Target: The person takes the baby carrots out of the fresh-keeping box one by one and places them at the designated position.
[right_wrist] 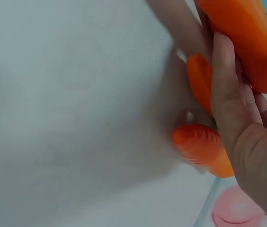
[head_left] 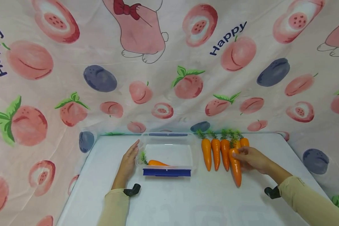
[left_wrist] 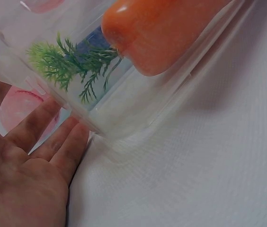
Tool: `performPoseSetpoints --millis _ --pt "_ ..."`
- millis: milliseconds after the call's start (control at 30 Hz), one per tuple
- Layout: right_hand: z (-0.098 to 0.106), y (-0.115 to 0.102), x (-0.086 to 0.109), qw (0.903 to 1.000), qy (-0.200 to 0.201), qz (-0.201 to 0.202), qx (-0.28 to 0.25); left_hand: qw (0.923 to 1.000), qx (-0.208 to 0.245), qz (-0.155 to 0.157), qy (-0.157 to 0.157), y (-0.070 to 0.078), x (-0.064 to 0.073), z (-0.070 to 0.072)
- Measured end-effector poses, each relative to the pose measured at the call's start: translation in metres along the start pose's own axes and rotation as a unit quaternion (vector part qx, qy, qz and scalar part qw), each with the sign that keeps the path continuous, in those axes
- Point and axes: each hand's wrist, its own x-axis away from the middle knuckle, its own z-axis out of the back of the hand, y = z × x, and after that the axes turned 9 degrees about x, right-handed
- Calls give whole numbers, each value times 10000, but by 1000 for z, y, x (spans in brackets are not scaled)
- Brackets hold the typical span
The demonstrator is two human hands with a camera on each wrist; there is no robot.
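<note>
A clear plastic box (head_left: 169, 153) with a blue front clip stands on the table, and one carrot (head_left: 157, 163) with a green top lies inside it. My left hand (head_left: 128, 163) rests with straight fingers against the box's left side; the left wrist view shows the fingertips (left_wrist: 79, 137) at the clear wall. In my right hand (head_left: 252, 160) an orange carrot (head_left: 236, 171) is pinched near its leafy end, its tip toward me. Right behind it lies a row of several more carrots (head_left: 216, 153). Two of those, one of them a ridged carrot (right_wrist: 202, 147), show beneath the right hand.
The white table (head_left: 186, 201) ends at a back edge, where a fruit-printed cloth (head_left: 158, 75) hangs. On each wrist sits a black strap device, such as the right one (head_left: 272, 192). The blue clip (head_left: 166, 172) hangs folded down at the box's front.
</note>
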Motion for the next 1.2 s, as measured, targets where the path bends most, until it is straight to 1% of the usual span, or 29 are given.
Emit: performPoseSetpoints --millis 100,233,367,467,567,733,1033,1200 --pt "0 0 0 9999 116 45 46 10000 71 10 -16 -1 0 0" --pt "-3 0 1 9992 364 -16 141 9998 185 8 -36 -1 0 0" --pt "-5 -1 2 9974 600 -60 403 9998 189 -5 -19 0 0 0" --pt "-5 -3 3 9958 699 -131 568 9998 187 -1 1 0 0 0" --pt "-4 -4 3 9950 739 -189 652 9998 172 22 9 0 0 0" --pt "-4 -3 3 9948 773 -274 608 9999 127 78 4 0 0 0" --pt "-5 -2 0 9943 835 -375 540 9993 363 80 -18 -1 -1 -1" --pt "-5 -1 -1 9944 869 -369 479 9997 243 101 12 0 -2 -1"
